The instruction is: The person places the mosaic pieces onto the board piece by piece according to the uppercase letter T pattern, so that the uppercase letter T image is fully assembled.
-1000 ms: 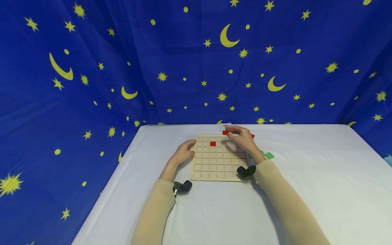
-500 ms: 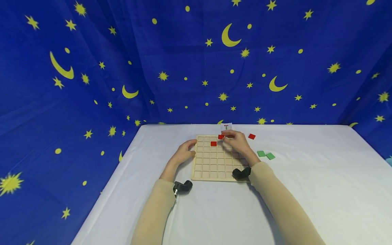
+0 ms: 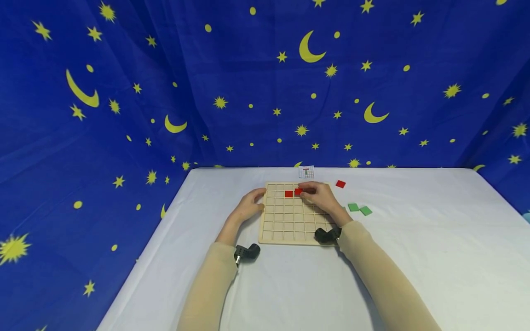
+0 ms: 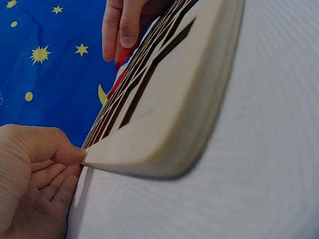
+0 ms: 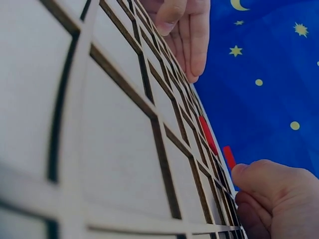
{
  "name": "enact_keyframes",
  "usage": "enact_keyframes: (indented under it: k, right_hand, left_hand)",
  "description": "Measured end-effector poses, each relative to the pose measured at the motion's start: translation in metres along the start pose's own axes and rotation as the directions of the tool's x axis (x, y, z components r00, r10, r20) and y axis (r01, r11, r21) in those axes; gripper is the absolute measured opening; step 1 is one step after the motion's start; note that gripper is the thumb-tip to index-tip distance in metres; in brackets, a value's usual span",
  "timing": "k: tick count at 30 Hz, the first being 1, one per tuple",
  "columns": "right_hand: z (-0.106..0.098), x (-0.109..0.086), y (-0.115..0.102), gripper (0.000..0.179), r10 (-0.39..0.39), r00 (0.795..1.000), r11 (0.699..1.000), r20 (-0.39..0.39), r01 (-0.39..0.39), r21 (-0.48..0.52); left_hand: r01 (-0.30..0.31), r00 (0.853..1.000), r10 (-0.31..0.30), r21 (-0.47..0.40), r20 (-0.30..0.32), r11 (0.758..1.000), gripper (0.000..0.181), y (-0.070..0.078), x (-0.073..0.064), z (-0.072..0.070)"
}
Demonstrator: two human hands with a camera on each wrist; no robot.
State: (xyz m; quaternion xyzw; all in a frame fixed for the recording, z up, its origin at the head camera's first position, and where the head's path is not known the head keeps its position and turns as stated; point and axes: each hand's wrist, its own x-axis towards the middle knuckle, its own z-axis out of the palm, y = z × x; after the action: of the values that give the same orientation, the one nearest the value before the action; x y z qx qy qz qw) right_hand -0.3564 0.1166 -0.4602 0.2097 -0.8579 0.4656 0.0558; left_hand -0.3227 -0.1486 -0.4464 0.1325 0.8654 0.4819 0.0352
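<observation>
Right hand pinched red tile over board at its 12 o'clock; second red tile sat in cell, 11 o'clock. Left hand, thumb spread from fingers, touched edge near 9 o'clock. Green tiles lay off board, 3 o'clock.
</observation>
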Motion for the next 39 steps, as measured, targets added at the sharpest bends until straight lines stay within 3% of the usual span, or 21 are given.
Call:
enact_keyframes:
  k: [4, 11, 18, 23, 28, 34, 39]
  right_hand:
    - [0.001, 0.001, 0.001, 0.032, 0.019, 0.999, 0.998, 0.030, -0.018, -0.057]
    - [0.001, 0.000, -0.001, 0.033, -0.040, 0.999, 0.995, 0.037, 0.043, -0.090]
    - [0.001, 0.000, -0.001, 0.033, -0.048, 0.998, 0.993, 0.031, 0.051, -0.107]
    - [0.000, 0.001, -0.003, 0.032, 0.018, 1.000, 1.000, 0.001, -0.018, 0.025]
    - [-0.006, 0.006, -0.010, 0.034, 0.082, 0.997, 0.975, -0.015, -0.077, 0.210]
    - [-0.018, 0.012, -0.022, 0.038, 0.083, 0.996, 0.966, -0.015, -0.076, 0.247]
    - [-0.033, 0.009, -0.018, 0.041, 0.094, 0.995, 0.969, -0.016, -0.087, 0.229]
  left_hand:
    - [0.000, 1.000, 0.000, -0.005, 0.001, 1.000, 0.060, 0.000, 0.001, 0.000]
    - [-0.007, 1.000, 0.007, -0.018, -0.005, 1.000, 0.060, 0.000, 0.001, 0.001]
    - [-0.011, 1.000, 0.011, -0.026, -0.007, 1.000, 0.060, -0.001, 0.002, 0.001]
    - [-0.012, 1.000, 0.012, -0.022, -0.004, 1.000, 0.060, -0.002, 0.002, 0.000]
    - [-0.020, 1.000, 0.020, -0.010, 0.000, 1.000, 0.060, -0.002, 0.003, 0.000]
    - [-0.010, 1.000, 0.010, -0.009, -0.001, 1.000, 0.060, -0.001, 0.001, 0.000]
    - [-0.005, 1.000, 0.005, -0.011, 0.003, 1.000, 0.060, -0.001, 0.001, 0.000]
